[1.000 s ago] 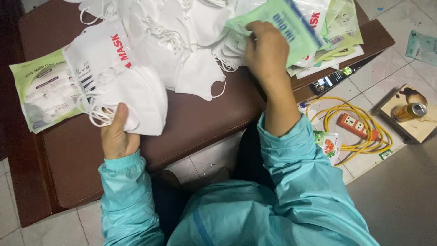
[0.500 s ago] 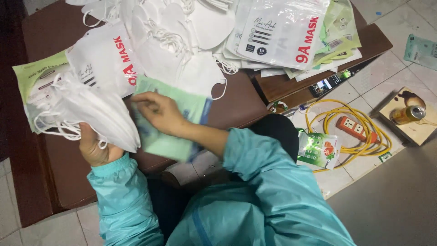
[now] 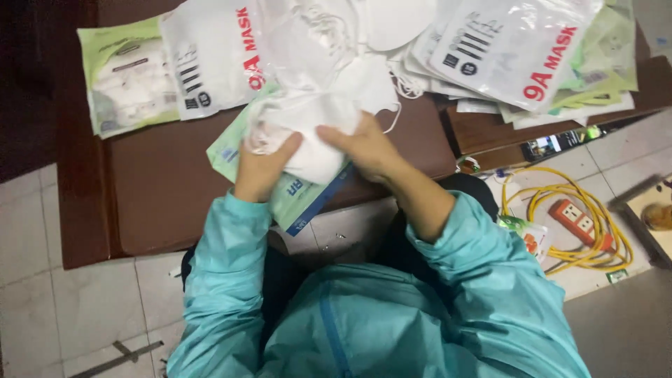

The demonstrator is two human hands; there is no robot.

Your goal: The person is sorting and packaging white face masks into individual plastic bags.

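Both my hands hold a stack of white face masks (image 3: 308, 133) over a green plastic pouch (image 3: 297, 199) that lies at the near edge of the brown table (image 3: 161, 203). My left hand (image 3: 262, 164) grips the stack's left end. My right hand (image 3: 367, 147) presses on its right side. The pouch is mostly covered by the masks and my hands. Teal sleeves cover both my arms.
Loose white masks (image 3: 329, 42) are heaped at the table's back. White printed pouches (image 3: 210, 63) and a green filled pouch (image 3: 122, 77) lie left, more pouches (image 3: 518, 49) right. A yellow cable with an orange power strip (image 3: 577, 220) is on the tiled floor.
My hands brought the mask stack from the table's left to the middle, on top of the green pouch. My right hand moved from the pouch onto the masks.
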